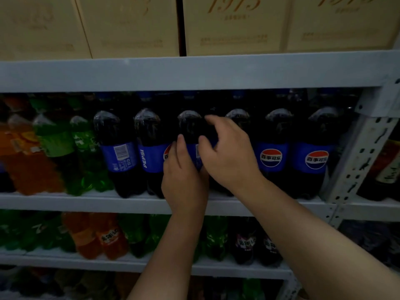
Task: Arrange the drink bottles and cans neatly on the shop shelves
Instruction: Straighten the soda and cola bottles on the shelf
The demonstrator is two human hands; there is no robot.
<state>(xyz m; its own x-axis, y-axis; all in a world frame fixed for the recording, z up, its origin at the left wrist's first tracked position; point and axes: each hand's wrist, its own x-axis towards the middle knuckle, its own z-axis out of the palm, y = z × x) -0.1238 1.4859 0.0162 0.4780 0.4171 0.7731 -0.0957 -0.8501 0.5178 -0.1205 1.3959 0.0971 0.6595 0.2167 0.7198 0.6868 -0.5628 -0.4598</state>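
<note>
shop, metal shelves stocked with rows of cola bottles, boxes above

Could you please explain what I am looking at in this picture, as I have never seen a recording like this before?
There is no machine here. A person wears one wide-angle camera on the head, so this single picture looks forward and down at their own two bare hands. They face grey metal shop shelves. The middle shelf holds a row of dark cola bottles with blue labels, with green bottles and orange bottles further left. Cream boxes stand on the shelf above, and more drinks stand below. The left hand grips the label area of one Pepsi bottle in the middle of the row, and the right hand curls round its upper part. That bottle stands upright on the shelf.
</note>
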